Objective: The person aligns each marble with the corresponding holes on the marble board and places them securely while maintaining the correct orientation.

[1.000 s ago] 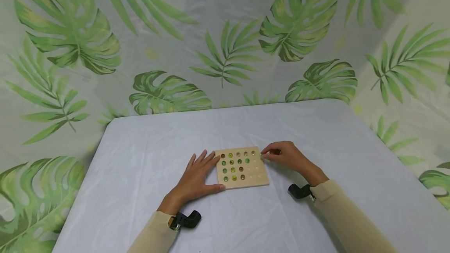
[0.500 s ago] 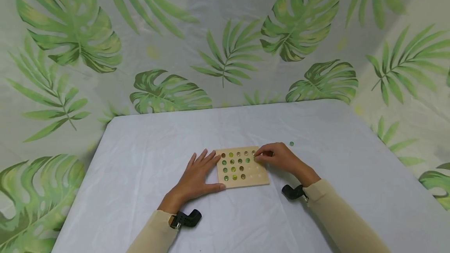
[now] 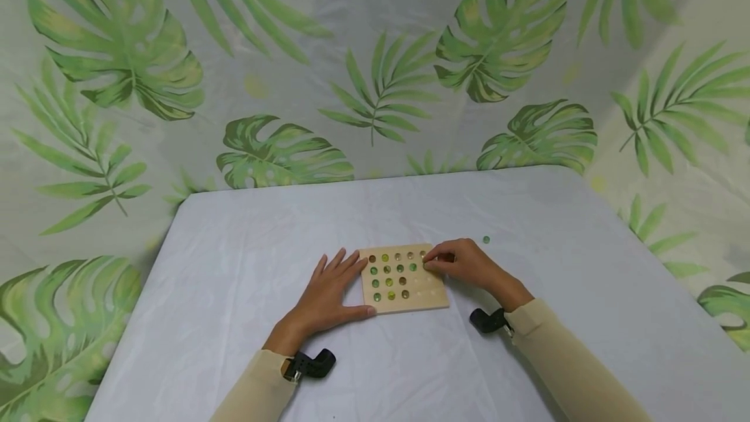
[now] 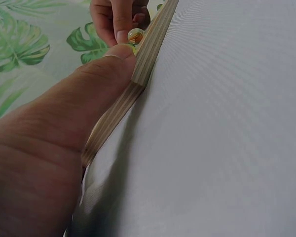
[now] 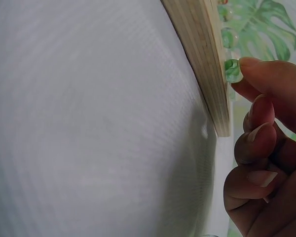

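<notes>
A flat wooden board (image 3: 438,301) lies on the table, with rows of round pits and several glass marbles (image 3: 388,282) in green, yellow and brownish tones. My left hand (image 3: 328,295) rests spread along its left side, thumb at the near left corner. Over the upper right part of the board is my right hand (image 3: 469,262), thumb and index finger pinching a green marble (image 5: 232,70) at the board's surface. Its other fingers are curled in. In the left wrist view, a clear marble with an orange swirl (image 4: 135,36) shows just beyond my left thumb.
A loose green marble (image 3: 486,239) lies on the white tablecloth (image 3: 281,233), behind and to the right of the board. Beyond the table's far edge hangs a leaf-patterned cloth (image 3: 375,96). Each wrist carries a small black camera (image 3: 313,365).
My right hand has moved left from beside the board to over its upper right pits, then stayed there. The loose green marble has come into view. My left hand has stayed put.
</notes>
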Demonstrator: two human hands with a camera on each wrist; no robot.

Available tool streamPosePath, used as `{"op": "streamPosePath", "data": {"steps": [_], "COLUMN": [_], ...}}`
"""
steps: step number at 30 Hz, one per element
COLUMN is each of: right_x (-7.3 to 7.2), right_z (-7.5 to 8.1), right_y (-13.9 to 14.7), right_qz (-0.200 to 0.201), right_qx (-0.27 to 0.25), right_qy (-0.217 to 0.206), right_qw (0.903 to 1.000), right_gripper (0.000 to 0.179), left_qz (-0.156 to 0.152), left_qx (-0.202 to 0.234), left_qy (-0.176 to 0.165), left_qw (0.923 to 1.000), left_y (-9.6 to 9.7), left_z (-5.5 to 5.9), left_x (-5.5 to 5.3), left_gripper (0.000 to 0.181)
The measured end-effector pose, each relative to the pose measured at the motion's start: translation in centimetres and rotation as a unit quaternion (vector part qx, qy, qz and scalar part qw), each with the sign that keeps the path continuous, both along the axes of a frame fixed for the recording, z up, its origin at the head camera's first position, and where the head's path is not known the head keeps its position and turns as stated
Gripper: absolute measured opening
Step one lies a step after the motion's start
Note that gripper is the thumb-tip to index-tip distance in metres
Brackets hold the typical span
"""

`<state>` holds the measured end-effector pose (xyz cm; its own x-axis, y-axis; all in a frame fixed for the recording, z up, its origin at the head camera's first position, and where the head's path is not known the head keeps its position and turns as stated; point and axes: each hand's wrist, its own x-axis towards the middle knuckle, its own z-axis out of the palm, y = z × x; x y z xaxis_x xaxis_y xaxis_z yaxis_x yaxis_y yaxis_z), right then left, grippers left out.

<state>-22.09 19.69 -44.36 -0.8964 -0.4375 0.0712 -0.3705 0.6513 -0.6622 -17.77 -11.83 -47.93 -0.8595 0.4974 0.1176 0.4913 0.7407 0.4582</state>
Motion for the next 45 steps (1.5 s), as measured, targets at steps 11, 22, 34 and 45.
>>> {"op": "streamPosePath", "data": {"steps": [11,22,34,45], "right_x": [-0.1,0.1,0.9,1.8], "right_z": [0.3,0.5,0.6,0.5], "right_y": [0.4,2.3,4.3,6.3], "right_qz": [0.000,-0.001,-0.010,-0.021], "right_qx": [0.003,0.006,0.021,0.028], "right_qy": [0.000,0.003,0.021,0.029], "right_qw": [1.0000,1.0000,0.9995,0.9990], "right_gripper": [0.015,0.014,0.016,0.016], "left_qz": [-0.004,-0.006,-0.003,-0.005], "left_qx": [0.006,0.017,0.006,0.004], "left_qy": [0.015,0.023,0.012,0.017], "left_qw": [0.9999,0.9996,0.9999,0.9998], "left_y": [0.0,0.0,0.0,0.0], "left_z": [0.4,0.4,0.3,0.2], "left_x": [0.2,0.3,0.3,0.2], "left_gripper": [0.096,0.094,0.095,0.095]}}
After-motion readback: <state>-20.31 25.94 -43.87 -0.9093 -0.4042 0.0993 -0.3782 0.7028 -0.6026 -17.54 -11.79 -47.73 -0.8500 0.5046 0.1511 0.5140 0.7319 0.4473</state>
